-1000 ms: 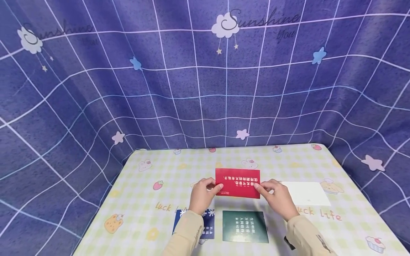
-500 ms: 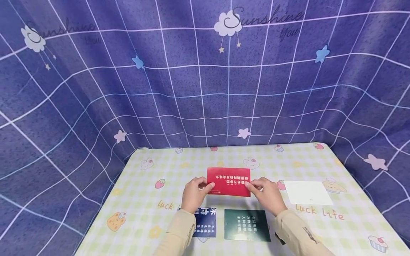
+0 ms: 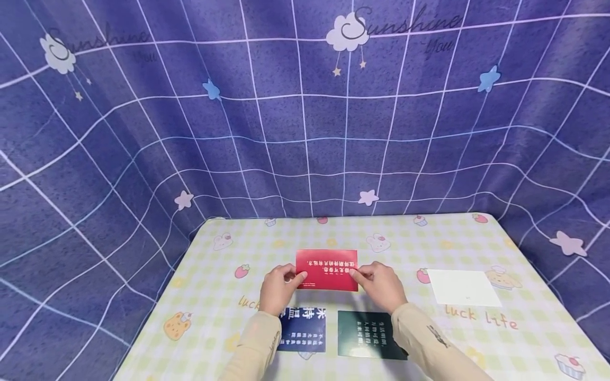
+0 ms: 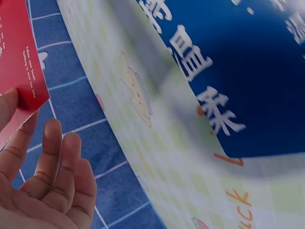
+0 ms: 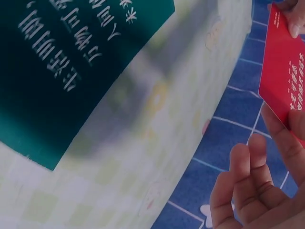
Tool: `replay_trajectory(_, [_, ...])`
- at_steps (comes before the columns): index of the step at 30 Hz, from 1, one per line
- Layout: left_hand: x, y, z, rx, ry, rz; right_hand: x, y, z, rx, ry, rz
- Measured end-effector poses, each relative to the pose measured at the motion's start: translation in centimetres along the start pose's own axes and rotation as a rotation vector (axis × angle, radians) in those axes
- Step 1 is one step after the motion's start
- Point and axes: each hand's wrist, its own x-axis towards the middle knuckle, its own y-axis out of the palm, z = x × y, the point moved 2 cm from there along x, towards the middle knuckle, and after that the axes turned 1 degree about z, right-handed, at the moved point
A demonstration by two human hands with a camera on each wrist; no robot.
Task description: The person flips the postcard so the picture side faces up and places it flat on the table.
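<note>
A red card (image 3: 326,270) with white printed characters is held up over the table between both hands. My left hand (image 3: 281,288) pinches its left edge, thumb on the printed face. The right hand (image 3: 381,286) pinches the opposite edge the same way. In the left wrist view the other fingers of the left hand (image 4: 52,181) spread loosely behind the red card (image 4: 21,62). On the table below lie a dark blue card (image 3: 305,330), partly behind the left sleeve, and a dark green card (image 3: 364,336), whose right side the right sleeve overlaps.
A white card (image 3: 464,287) lies face down or blank on the right of the table (image 3: 200,338), which has a checked cloth with cartoon prints. A purple-blue grid-patterned curtain (image 3: 324,121) hangs behind and at both sides.
Both hands have moved left with the red card, gripping it throughout. More of the blue card shows, and the right sleeve now overlaps the green card. The view has shifted slightly.
</note>
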Motion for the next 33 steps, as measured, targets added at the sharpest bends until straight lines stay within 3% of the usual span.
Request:
replay_trajectory(22, [0.3,-1.1,3.6,0.097,-0.090,-0.013,1.5,4.1,1.9,-0.108,-0.084,0.037])
replay_trajectory(33, [0.0,-0.9,4.4,0.145,-0.161,-0.008,1.4,6.5,1.6,-0.130,-0.053,0.042])
